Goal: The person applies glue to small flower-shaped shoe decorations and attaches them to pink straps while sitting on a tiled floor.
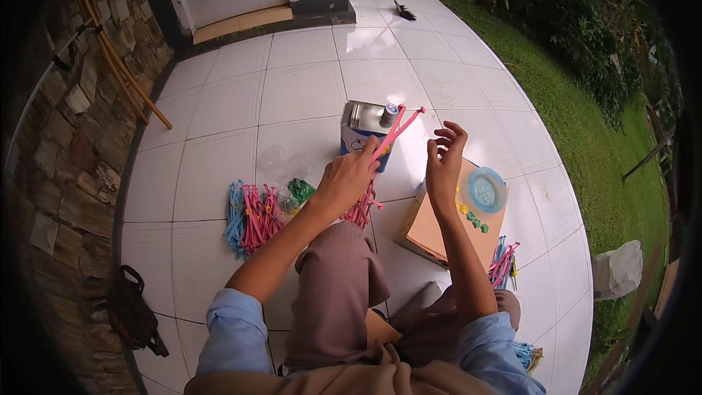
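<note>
My left hand [345, 184] is closed around a few thin pink plastic sticks [393, 135] with knobbed ends, which point up and away to the right. Their far ends are beside the silver cap of a rectangular metal can [355, 140] with a blue side. My right hand [444, 164] is raised over the edge of a cardboard box [428, 230], fingers loosely bent and apart, with nothing visible in them. On the box sit a light blue dish [500, 189] and several small green flower-shaped pieces [475, 222], with yellow ones [463, 209] beside them. More pink sticks [363, 210] lie below my left hand.
Left of my knee lie bundles of pink sticks [257, 221] and blue sticks [235, 218], by a clear bag with green pieces [300, 189]. Another bundle [502, 262] is right of the box. A black bag [133, 309] rests by the stone wall; grass [563, 113] borders the tiles.
</note>
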A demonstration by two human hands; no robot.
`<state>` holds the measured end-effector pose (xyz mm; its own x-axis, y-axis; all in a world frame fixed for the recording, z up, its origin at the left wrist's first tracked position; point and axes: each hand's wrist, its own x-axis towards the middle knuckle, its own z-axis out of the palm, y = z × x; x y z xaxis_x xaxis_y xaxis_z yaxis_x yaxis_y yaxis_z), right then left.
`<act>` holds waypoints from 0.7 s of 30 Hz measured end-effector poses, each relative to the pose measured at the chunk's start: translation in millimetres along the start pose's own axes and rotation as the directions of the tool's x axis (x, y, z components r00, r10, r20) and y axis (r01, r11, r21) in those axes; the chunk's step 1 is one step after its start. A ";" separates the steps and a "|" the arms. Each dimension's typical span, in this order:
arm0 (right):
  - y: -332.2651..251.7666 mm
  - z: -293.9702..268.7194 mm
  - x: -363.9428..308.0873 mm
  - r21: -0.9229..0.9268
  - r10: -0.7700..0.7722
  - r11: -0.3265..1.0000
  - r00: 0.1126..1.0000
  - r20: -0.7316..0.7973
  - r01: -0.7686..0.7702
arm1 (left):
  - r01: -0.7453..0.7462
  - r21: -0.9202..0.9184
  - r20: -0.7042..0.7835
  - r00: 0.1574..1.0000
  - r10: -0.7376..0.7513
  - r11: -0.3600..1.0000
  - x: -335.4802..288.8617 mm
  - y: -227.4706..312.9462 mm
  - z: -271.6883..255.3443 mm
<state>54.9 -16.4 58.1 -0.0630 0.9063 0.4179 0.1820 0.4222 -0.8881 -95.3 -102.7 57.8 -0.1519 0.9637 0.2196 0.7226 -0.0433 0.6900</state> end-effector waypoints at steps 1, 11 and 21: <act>6.8 14.9 -4.6 -0.069 -0.051 0.996 0.999 -0.002 0.051 | -0.080 0.308 -0.019 0.996 0.091 0.948 -4.7 -15.7 -8.0; 76.8 181.8 -94.7 0.009 0.063 0.673 0.069 0.996 -0.740 | 0.442 0.045 0.362 0.828 -0.427 0.896 -47.1 -138.0 -98.5; 165.5 285.4 -191.7 -0.073 0.123 0.920 0.105 0.987 -0.385 | 0.531 -0.266 -0.170 0.796 -0.581 0.804 -110.0 -308.8 -19.1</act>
<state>-183.0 -114.5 -223.6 -0.9526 0.1673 -0.2539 0.2635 0.0375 -0.9639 -314.5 -200.4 -166.2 -0.6558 0.7471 -0.1091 0.3210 0.4066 0.8553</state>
